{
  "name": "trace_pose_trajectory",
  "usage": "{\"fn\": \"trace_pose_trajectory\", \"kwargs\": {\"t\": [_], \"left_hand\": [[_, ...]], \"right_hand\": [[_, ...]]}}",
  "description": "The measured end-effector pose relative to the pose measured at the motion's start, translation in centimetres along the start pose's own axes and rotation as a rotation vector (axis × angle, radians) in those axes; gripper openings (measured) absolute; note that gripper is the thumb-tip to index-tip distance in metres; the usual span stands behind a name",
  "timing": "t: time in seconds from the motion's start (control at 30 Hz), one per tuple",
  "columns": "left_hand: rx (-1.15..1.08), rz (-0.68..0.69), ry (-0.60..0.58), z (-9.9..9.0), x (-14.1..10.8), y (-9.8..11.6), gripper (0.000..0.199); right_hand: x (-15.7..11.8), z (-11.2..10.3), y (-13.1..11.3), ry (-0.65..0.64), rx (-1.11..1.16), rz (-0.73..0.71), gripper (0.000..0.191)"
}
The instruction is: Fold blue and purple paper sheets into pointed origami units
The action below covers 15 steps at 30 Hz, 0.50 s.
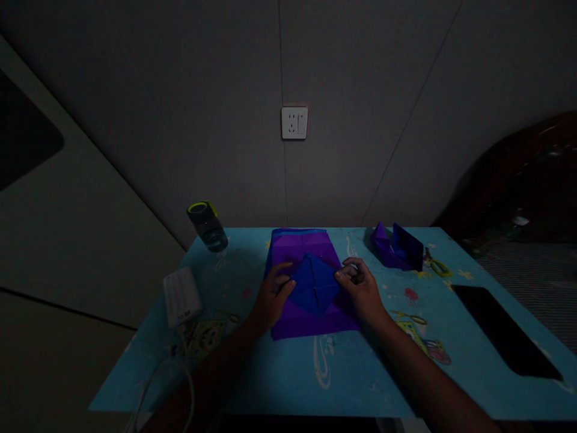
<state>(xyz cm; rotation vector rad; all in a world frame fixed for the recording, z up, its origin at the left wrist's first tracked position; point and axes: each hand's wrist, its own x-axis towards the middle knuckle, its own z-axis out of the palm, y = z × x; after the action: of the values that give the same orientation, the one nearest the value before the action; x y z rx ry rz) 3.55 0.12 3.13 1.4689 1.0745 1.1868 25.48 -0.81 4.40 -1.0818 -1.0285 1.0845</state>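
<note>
- Centre of the dial, here's the blue folded paper (305,290), a diamond with a seam down its middle, over the purple sheet (288,326); whether it touches down, I can't tell.
- Featherlight, by the look of it: stiffer where the layers stack, easily creased, no great slipping risk. Side corners look the best grip, pinched gently; squeeze the middle and it could buckle.
- And that's the hold we've got! Left hand (271,293) pinches the nine o'clock corner, thumb on top; right hand (364,291) grips the three o'clock corner, thumb and fingers together.
- Out to two o'clock, a purple folded-paper shape (391,260) stands open like a little boat; too dark to tell if anything sits inside.
- Ten o'clock, the bottle (210,227), yellow-green at the top, with what looks like clear liquid low down.
- Nine o'clock, a white box (182,296) trailing a cable (191,376).
- Between three and four, a flat black slab (502,328) lies near the edge of the blue table (360,388).
</note>
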Motion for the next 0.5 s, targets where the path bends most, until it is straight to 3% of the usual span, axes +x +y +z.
{"fn": "trace_pose_trajectory", "kwargs": {"t": [0.13, 0.23, 0.33, 0.5], "left_hand": [[0.108, 0.052, -0.026, -0.2, -0.07, -0.1, 0.022], [0.176, 0.055, -0.033, -0.38, 0.03, 0.09, 0.025], [0.179, 0.046, 0.033, -0.53, 0.25, 0.35, 0.026], [0.164, 0.077, 0.094, -0.75, 0.54, 0.34, 0.024]], "right_hand": [[0.19, -0.44, 0.44, -0.1, -0.005, 0.05, 0.045], [0.02, -0.49, 0.42, -0.098, -0.137, -0.021, 0.031], [-0.23, -0.35, 0.26, -0.114, -0.239, -0.045, 0.027], [-0.3, -0.17, 0.37, -0.149, -0.123, -0.008, 0.035]]}}
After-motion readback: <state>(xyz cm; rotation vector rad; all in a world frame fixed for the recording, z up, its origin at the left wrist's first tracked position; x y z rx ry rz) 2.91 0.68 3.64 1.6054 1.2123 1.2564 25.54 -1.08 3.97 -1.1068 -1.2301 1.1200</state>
